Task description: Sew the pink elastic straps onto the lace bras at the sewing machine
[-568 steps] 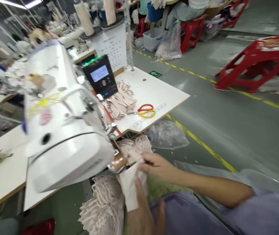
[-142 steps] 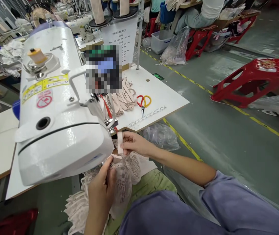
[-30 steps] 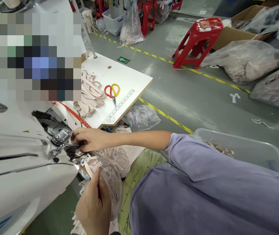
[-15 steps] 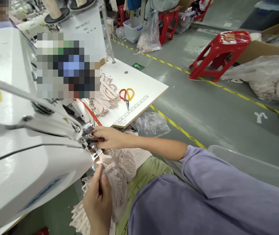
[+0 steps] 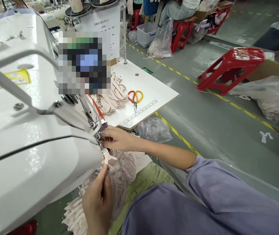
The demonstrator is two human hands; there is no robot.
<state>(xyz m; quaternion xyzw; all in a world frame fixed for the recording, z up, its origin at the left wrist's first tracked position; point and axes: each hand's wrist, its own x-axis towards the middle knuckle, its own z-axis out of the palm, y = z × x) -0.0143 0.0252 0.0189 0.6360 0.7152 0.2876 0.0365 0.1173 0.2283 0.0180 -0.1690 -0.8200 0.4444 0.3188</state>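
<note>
My left hand (image 5: 98, 199) pinches the pale edge of a beige lace bra (image 5: 119, 186) between thumb and fingers, just in front of the presser foot (image 5: 104, 151) of a white sewing machine (image 5: 63, 163). The bra hangs below the machine's end, over my lap. Reaching in from the right, my right hand (image 5: 118, 138) has its fingers curled at the metal parts beside the needle area. Its fingertips are partly hidden there, and what they hold cannot be made out. An orange-red strip (image 5: 96, 107) runs down behind the metal parts.
Beyond the machine, a white table (image 5: 157, 86) bears beige straps (image 5: 112, 96), scissors (image 5: 135, 100) with red and yellow handles, and a printed ruler (image 5: 139, 112). A plastic bag (image 5: 154, 129) hangs below its edge. A red stool (image 5: 232, 68) tilts on the floor; a seated person (image 5: 178, 13) is farther back.
My view has swung a little, so machine, table and stool appear farther right. Both hands keep nearly the same places at the machine, the left still pinching the bra's edge.
</note>
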